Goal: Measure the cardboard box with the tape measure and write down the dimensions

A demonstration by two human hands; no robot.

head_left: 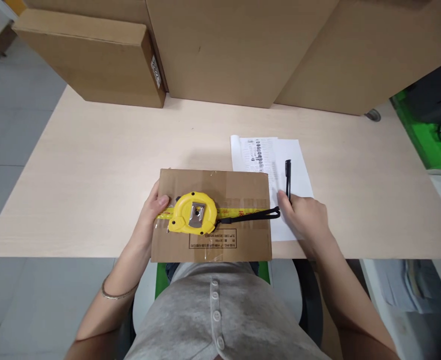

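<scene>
A small taped cardboard box (246, 187) with printed text is at the table's front edge, before my body. My left hand (151, 212) grips its left side, thumb on the top face and the other fingers hidden. On the box lies a yellow tape measure (183, 212), its metal clip facing up and its black wrist strap (250, 216) stretching right. My right hand (306, 215), fingers curled, holds a black pen (288, 175) upright just right of the box. Beneath the pen are white printed sheets (293, 150), partly covered by the box and hand.
Large cardboard boxes (235, 50) stand along the table's back, with a smaller box (89, 60) at the back left. The wooden table (104, 160) spreads to both sides. A green surface (415, 130) with a dark object and cable is at the right.
</scene>
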